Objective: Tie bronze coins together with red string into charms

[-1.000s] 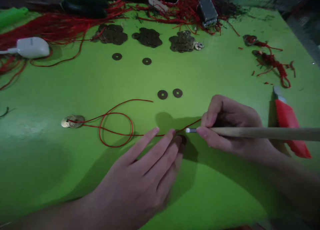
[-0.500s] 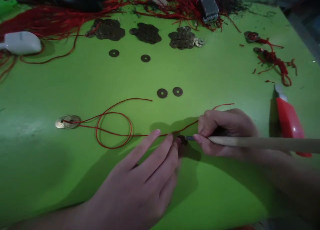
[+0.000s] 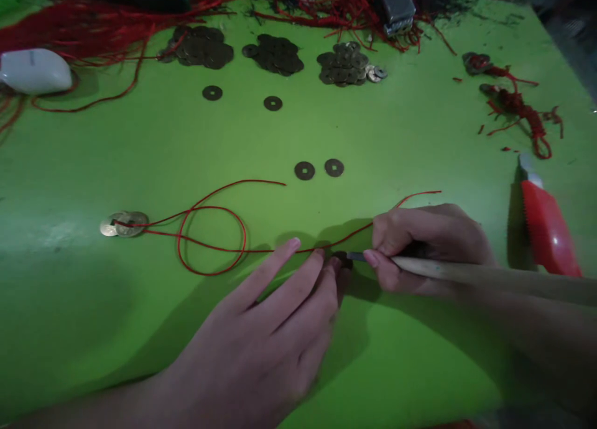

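My right hand (image 3: 420, 249) is closed in a pinch on a tool with a long pale wooden handle (image 3: 494, 278) and a thin metal tip. That tip meets a small dark coin (image 3: 344, 257), which the fingertips of my left hand (image 3: 275, 323) grip low over the table; its thumb side is partly hidden. Beside both hands runs a red cord (image 3: 261, 251), passing under or behind the left fingertips and behind the right hand. It loops once at the left and threads through overlapping coins (image 3: 125, 224). Two loose square-holed coins (image 3: 305, 171) lie beyond my hands.
Three coin piles (image 3: 203, 46) sit at the back of the green table (image 3: 140, 149), with two single coins in front. Red cords (image 3: 93, 28) and a white device (image 3: 37, 71) are back left. Knotted cord pieces (image 3: 525, 115) and a red-handled cutter (image 3: 550, 230) lie right.
The view has shifted slightly. The tool's handle end is a little lower and its tip stays at the coin. Both hands keep nearly the same pose.
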Demonstrator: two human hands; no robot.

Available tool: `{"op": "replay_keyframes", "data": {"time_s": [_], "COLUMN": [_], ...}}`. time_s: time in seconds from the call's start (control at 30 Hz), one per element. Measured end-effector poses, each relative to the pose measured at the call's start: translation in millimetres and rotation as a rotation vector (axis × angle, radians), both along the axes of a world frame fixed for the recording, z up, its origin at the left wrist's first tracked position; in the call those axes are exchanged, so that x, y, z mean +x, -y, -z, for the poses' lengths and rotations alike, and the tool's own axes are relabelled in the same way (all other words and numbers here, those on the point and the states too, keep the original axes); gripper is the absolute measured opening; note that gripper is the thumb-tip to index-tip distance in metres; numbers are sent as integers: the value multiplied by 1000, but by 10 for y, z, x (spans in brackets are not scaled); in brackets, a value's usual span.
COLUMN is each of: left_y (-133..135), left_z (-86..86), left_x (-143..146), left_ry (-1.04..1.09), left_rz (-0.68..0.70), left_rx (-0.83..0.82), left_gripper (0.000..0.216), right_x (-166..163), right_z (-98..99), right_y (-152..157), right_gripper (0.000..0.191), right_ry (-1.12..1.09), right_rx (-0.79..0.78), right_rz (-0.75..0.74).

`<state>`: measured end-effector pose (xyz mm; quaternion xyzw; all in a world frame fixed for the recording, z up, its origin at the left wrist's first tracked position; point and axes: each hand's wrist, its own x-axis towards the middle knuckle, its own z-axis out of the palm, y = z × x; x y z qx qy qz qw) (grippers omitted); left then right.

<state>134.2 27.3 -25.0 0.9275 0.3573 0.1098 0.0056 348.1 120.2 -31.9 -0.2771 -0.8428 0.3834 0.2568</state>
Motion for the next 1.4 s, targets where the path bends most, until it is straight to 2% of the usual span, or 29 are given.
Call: {"op": "replay_keyframes", "data": {"time_s": [0.13, 0.3, 0.43, 0.7, 0.87, 1.0, 1.4], "left_y": [11, 2, -5, -1, 6, 2, 5], "left_z": [0, 14, 20, 16, 7, -6, -3], "left_x": [7, -11, -14, -5, -1, 6, 9], "left_ry": [-3, -4, 7, -2, -3, -7, -5], "left_rz": [-13, 8, 17, 6, -10, -4, -17], "left_rx": [11, 11, 16, -4, -8, -23, -11], "left_gripper": [33, 32, 33, 30, 32, 28, 30], "right_x": [-3, 16, 6, -16, -16, -13, -9], "right_z": [0, 14, -2, -6, -17, -21, 1], "right_y": [-7, 14, 13, -9, -4, 3, -11], "right_gripper": [28, 24, 27, 23, 28, 24, 25], "right_ry": [-31, -33, 39, 1, -5, -10, -9], "right_rx": [-29, -67, -22, -17, -3, -21, -6], "right_rz": [-26, 16, 16, 13, -33, 15, -19]}}
